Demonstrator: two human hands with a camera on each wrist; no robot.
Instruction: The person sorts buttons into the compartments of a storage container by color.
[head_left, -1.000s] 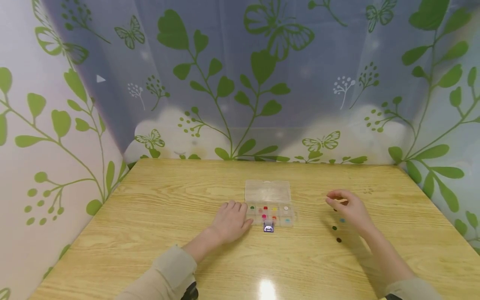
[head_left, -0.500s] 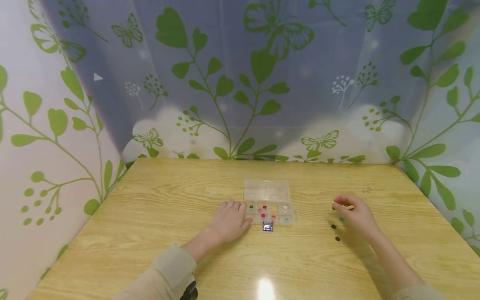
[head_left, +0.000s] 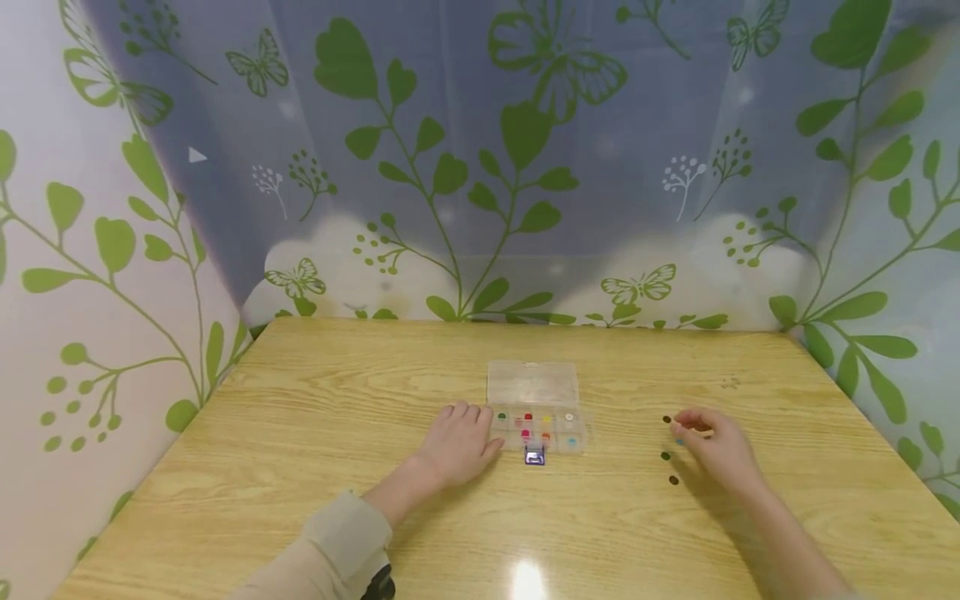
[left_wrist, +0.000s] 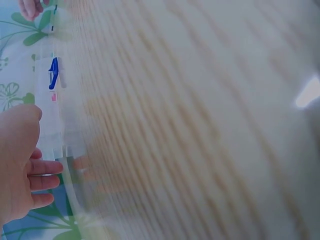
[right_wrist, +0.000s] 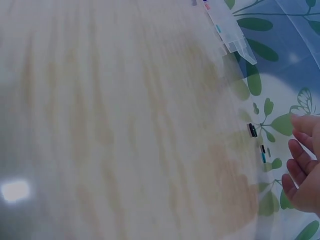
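Observation:
My left hand [head_left: 461, 442] lies at the left side of a clear compartment box [head_left: 512, 446], fingers fairly straight and touching its edge, thumb near its front corner. Small round discs in several colours, such as red [head_left: 528, 417] and yellow [head_left: 547, 419], sit in the compartments. My right hand [head_left: 720, 450] hovers over the table at the right, fingers loosely bent and nothing visible between them. Its thumb tip overlaps a blue disc [head_left: 679, 442] in the head view. Beside it lie a dark disc [head_left: 667, 419], a dark green disc [head_left: 665, 456] and a brown disc [head_left: 673, 480].
The box's clear lid [head_left: 532, 383] lies folded back behind it. At the front edge sits a blue-purple clasp [head_left: 534, 456]. The wooden table [head_left: 360, 367] ends at a patterned cloth [head_left: 480, 208], which hangs behind and on both sides.
My right hand has moved right and a little nearer, from over the dark disc to beside the blue one, leaving the dark disc in plain sight. The left hand has stayed at the box.

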